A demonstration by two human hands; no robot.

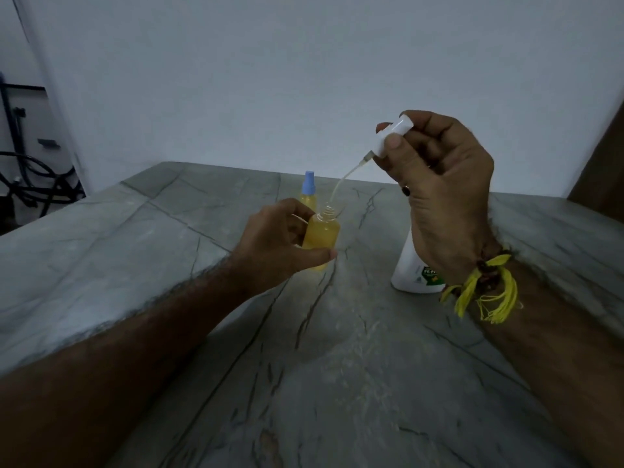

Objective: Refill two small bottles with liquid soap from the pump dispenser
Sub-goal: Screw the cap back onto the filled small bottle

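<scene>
My left hand [277,244] grips a small clear bottle [322,238] filled with yellow liquid, its threaded neck uncapped. My right hand [442,184] pinches a white spray cap [393,135] above and to the right of it. The cap's thin dip tube [341,187] curves down and its tip is at the bottle's mouth. Behind stands a second small yellow bottle [309,197] with a blue spray cap on. The white soap dispenser [413,271] stands on the table to the right, its upper part and pump hidden behind my right wrist.
The grey stone table [337,349] runs back to a pale wall. Dark hoses and fittings [30,184] sit on the floor at the far left. A yellow thread band hangs from my right wrist.
</scene>
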